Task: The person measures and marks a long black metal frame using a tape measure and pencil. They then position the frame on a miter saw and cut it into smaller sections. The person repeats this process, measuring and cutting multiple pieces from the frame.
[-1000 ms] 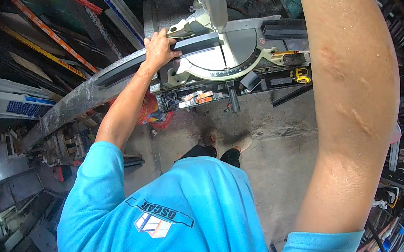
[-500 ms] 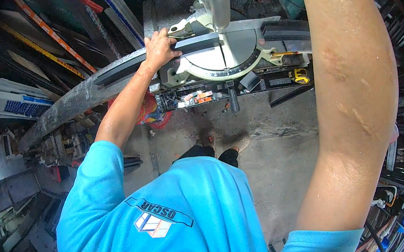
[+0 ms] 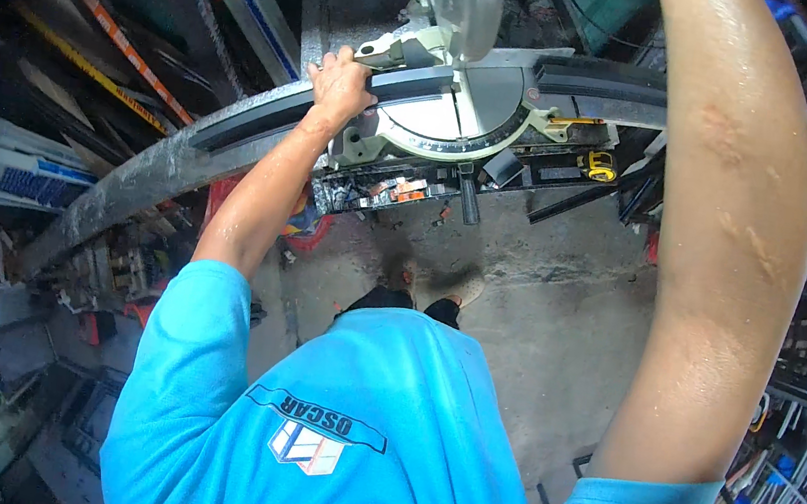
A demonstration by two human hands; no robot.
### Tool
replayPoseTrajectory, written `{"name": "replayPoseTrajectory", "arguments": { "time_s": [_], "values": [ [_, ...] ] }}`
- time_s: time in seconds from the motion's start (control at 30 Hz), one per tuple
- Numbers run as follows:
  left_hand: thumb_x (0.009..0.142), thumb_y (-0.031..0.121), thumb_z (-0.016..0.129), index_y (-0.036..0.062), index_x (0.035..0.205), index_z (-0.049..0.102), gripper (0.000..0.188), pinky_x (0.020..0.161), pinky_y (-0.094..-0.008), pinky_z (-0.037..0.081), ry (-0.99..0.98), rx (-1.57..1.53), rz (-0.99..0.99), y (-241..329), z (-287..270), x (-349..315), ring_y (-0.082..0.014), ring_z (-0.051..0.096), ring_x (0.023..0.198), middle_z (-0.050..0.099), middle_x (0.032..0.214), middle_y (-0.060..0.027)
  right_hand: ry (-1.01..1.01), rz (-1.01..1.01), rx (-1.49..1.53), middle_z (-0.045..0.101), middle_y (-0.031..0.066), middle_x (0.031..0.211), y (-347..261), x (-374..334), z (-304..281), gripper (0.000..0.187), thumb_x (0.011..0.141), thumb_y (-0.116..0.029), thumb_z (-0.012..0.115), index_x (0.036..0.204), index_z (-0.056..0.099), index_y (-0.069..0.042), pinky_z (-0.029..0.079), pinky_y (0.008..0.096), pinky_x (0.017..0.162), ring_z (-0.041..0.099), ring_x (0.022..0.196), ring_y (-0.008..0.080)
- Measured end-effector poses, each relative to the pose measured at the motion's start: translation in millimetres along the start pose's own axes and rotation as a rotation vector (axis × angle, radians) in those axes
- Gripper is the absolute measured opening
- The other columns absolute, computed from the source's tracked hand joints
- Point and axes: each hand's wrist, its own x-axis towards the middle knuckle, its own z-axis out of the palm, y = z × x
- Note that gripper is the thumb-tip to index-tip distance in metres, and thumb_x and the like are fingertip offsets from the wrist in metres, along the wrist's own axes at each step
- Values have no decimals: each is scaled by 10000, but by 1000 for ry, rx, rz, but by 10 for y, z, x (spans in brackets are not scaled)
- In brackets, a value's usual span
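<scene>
My left hand (image 3: 343, 91) grips a long dark metal profile bar (image 3: 412, 84), its fingers over the top and the thumb on the near side. The bar lies along the fence of a mitre saw, its right end beside the slot in the round saw table (image 3: 420, 118). Above that slot hangs the saw's clear blade guard (image 3: 472, 9). Another dark bar piece (image 3: 596, 78) rests on the right side of the saw. My right arm reaches up past the top edge, so my right hand is out of the picture.
A yellow tape measure (image 3: 599, 165) and a pencil (image 3: 577, 121) sit right of the saw. Its handle (image 3: 469, 196) juts toward me. A long metal support beam (image 3: 119, 189) curves away left. Metal profiles (image 3: 16, 166) are stacked at the left; concrete floor (image 3: 539, 299) lies below.
The view has shifted slightly, and a teal part now shows at the top edge. My left hand keeps its grip on the bar. My right arm appears farther right.
</scene>
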Motion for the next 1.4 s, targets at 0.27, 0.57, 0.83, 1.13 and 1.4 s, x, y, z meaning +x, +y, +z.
{"name": "replayPoseTrajectory", "arguments": {
  "time_s": [0.27,0.57,0.83,1.13,1.4],
  "values": [
    [592,233,911,162,1015,807,442,1044,-650,371,-4,36,-67,181,15,60,-328,562,1192,600,1195,-97,-70,241,112,575,141,673,-629,-1035,192,380,1047,-306,398,891,590,-18,527,436,516,563,537,266],
    [846,148,668,96,1025,794,225,1063,-663,329,113,6,-45,200,42,7,-325,574,1167,619,1176,-107,-11,504,131,655,79,759,23,-1568,236,655,1041,-617,394,881,643,-32,558,354,568,616,592,176],
    [784,133,723,84,935,794,173,999,-633,377,235,-22,-57,143,189,12,-316,590,1115,621,1124,-101,151,438,172,655,100,731,104,-2276,680,669,1048,-610,398,921,654,-5,538,358,530,616,561,180],
    [827,111,675,71,975,787,190,1001,-626,370,205,-32,-44,153,127,-12,-315,581,1132,619,1146,-107,254,383,142,669,125,730,148,-2511,859,672,1074,-546,334,911,649,25,547,347,537,650,565,202],
    [819,118,681,70,959,786,182,1000,-629,372,204,-57,-22,137,118,-25,-318,577,1139,616,1140,-111,255,361,116,681,135,749,232,-2538,860,689,1078,-546,317,932,653,38,552,340,559,656,575,204]
  ]
}}
